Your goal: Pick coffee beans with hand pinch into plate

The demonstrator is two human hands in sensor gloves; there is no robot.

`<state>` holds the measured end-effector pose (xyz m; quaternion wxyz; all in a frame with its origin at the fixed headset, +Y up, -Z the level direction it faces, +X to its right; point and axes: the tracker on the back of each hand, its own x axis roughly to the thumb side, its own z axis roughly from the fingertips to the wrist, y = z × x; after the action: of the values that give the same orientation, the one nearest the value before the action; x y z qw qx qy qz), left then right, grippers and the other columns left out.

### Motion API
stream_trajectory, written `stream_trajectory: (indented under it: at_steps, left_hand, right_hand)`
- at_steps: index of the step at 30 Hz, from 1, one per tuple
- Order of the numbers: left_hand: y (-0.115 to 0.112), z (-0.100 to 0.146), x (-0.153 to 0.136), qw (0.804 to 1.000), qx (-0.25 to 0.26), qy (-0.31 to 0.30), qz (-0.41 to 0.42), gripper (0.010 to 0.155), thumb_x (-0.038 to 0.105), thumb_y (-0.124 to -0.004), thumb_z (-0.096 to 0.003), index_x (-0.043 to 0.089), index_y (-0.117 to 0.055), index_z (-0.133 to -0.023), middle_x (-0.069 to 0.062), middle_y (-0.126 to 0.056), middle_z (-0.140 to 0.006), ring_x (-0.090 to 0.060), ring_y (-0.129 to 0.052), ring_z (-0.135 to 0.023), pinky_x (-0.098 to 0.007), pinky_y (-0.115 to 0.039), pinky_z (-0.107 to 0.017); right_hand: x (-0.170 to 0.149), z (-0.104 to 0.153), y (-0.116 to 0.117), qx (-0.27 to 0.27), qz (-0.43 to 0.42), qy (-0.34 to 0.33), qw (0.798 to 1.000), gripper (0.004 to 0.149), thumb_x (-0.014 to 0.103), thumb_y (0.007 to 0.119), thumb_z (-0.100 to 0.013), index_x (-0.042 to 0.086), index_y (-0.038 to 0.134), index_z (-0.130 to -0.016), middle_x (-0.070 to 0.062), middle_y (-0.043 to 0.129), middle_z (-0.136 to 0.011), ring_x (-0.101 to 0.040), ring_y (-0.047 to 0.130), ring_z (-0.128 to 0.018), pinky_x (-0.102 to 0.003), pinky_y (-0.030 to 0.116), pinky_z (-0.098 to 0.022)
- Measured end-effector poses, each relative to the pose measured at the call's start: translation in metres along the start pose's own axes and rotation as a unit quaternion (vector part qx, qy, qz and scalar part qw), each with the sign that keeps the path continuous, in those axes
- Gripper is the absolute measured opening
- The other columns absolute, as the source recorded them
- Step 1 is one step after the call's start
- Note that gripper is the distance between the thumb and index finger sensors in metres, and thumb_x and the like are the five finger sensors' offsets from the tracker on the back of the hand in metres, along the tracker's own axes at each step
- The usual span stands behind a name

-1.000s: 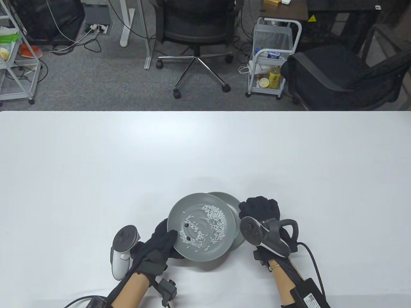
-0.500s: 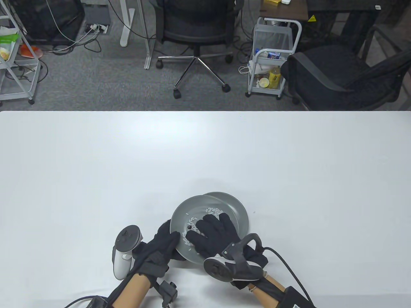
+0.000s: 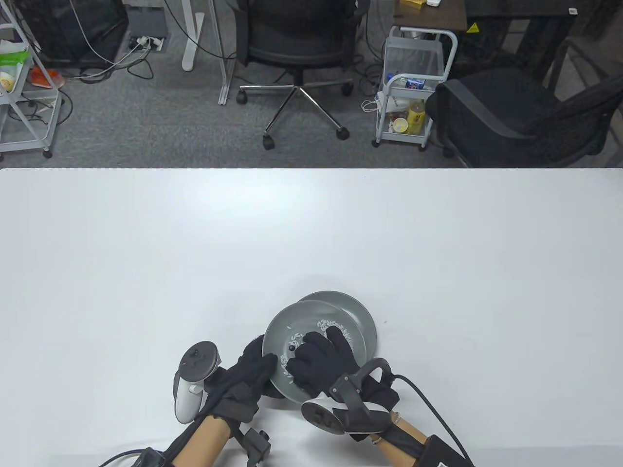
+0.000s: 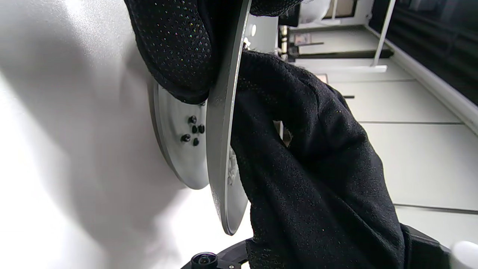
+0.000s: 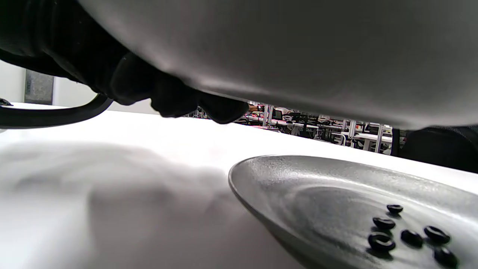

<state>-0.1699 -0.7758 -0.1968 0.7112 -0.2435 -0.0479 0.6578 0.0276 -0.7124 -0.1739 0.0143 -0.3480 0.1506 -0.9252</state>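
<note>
**Two plates, beans counted**

My left hand [image 3: 248, 374] grips the raised round grey plate [image 3: 311, 326] by its rim. It holds scattered white rice grains [image 3: 336, 325] and one visible dark coffee bean [image 3: 291, 348]. My right hand [image 3: 323, 362] rests fingers-down there; pinching or not, I cannot tell. The lower grey plate [image 5: 298, 186] on the white table [image 3: 311, 233] holds six beans [image 5: 384, 223].

right hand [image 3: 323, 362] covers most rice on upper plate [image 3: 277, 333] | lower plate [image 3: 362, 316] hidden except 2 o'clock rim | fingertip pinch unreadable | right wrist view: lower plate cut off at 4 o'clock
</note>
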Motion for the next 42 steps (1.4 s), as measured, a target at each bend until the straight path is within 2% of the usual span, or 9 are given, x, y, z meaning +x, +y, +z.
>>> stream_trajectory:
  at_steps: [5,8,14,20,26,31,36,39,42]
  left_hand:
    - [0.000,0.000,-0.001,1.000,0.006,0.005,0.001,0.060,0.023,-0.055,-0.0684,0.003,-0.022,-0.114,-0.025,-0.060,-0.109,-0.036,-0.086,-0.078,-0.035,-0.084,-0.053]
    - [0.003,0.001,0.001,1.000,0.013,-0.004,0.009,0.060,0.023,-0.055,-0.0684,0.003,-0.022,-0.114,-0.024,-0.060,-0.109,-0.035,-0.086,-0.078,-0.035,-0.084,-0.054]
    - [0.005,0.001,-0.001,0.999,0.024,0.005,0.020,0.060,0.023,-0.055,-0.0684,0.004,-0.022,-0.114,-0.024,-0.059,-0.109,-0.036,-0.086,-0.079,-0.035,-0.083,-0.054]
    - [0.009,0.002,-0.002,0.999,0.037,0.010,0.031,0.060,0.023,-0.055,-0.0683,0.004,-0.021,-0.114,-0.024,-0.059,-0.110,-0.036,-0.085,-0.079,-0.036,-0.083,-0.054]
    - [0.008,0.001,-0.003,0.999,0.032,0.012,0.031,0.060,0.023,-0.055,-0.0684,0.004,-0.021,-0.114,-0.024,-0.059,-0.110,-0.036,-0.085,-0.079,-0.037,-0.083,-0.054]
    - [0.008,0.001,-0.003,0.999,0.030,0.009,0.031,0.060,0.024,-0.055,-0.0684,0.004,-0.022,-0.114,-0.024,-0.059,-0.110,-0.036,-0.086,-0.079,-0.036,-0.083,-0.054]
    - [0.007,0.001,-0.003,0.999,0.026,0.010,0.026,0.060,0.024,-0.055,-0.0683,0.004,-0.022,-0.114,-0.024,-0.059,-0.110,-0.036,-0.086,-0.078,-0.036,-0.083,-0.054]
    - [0.007,0.000,-0.003,0.999,0.021,0.009,0.025,0.060,0.024,-0.055,-0.0683,0.004,-0.022,-0.114,-0.024,-0.060,-0.109,-0.036,-0.086,-0.078,-0.035,-0.083,-0.054]
    - [0.005,0.000,-0.004,1.000,0.015,0.013,0.021,0.060,0.024,-0.055,-0.0684,0.004,-0.022,-0.114,-0.024,-0.060,-0.109,-0.036,-0.086,-0.078,-0.035,-0.083,-0.054]
  right_hand:
    - [-0.003,0.000,0.002,0.011,-0.009,-0.002,1.000,0.031,0.042,0.067,-0.066,0.032,0.075,-0.094,0.003,0.074,-0.100,-0.029,0.069,-0.104,-0.061,0.050,-0.079]
    - [-0.014,0.000,-0.007,-0.017,-0.014,0.019,1.000,0.031,0.041,0.066,-0.066,0.030,0.074,-0.095,0.002,0.073,-0.100,-0.030,0.069,-0.103,-0.061,0.051,-0.078]
    - [-0.071,0.009,-0.022,-0.058,-0.004,0.148,0.987,0.031,0.039,0.066,-0.068,0.027,0.074,-0.096,-0.002,0.073,-0.099,-0.034,0.069,-0.101,-0.062,0.052,-0.076]
    - [-0.113,0.016,0.014,0.078,-0.034,0.247,0.965,0.031,0.037,0.068,-0.068,0.024,0.076,-0.096,-0.005,0.074,-0.100,-0.038,0.070,-0.100,-0.063,0.052,-0.075]
    - [-0.108,0.014,0.047,0.183,-0.025,0.214,0.959,0.031,0.039,0.067,-0.068,0.028,0.076,-0.096,-0.001,0.075,-0.101,-0.034,0.070,-0.103,-0.063,0.049,-0.077]
    - [-0.111,0.014,0.039,0.157,-0.022,0.223,0.962,0.034,0.040,0.065,-0.069,0.027,0.074,-0.099,-0.004,0.074,-0.104,-0.036,0.069,-0.102,-0.063,0.049,-0.077]
    - [-0.114,0.017,0.012,0.040,-0.031,0.246,0.968,0.041,0.039,0.061,-0.070,0.023,0.066,-0.107,-0.010,0.067,-0.109,-0.042,0.065,-0.102,-0.064,0.049,-0.076]
    - [-0.104,0.015,0.001,-0.014,-0.074,0.209,0.975,0.041,0.041,0.058,-0.070,0.028,0.060,-0.110,-0.007,0.064,-0.111,-0.039,0.063,-0.105,-0.063,0.046,-0.077]
    - [-0.077,0.009,-0.006,-0.009,-0.096,0.149,0.984,0.043,0.042,0.057,-0.070,0.034,0.055,-0.112,-0.006,0.060,-0.115,-0.038,0.057,-0.108,-0.063,0.041,-0.079]
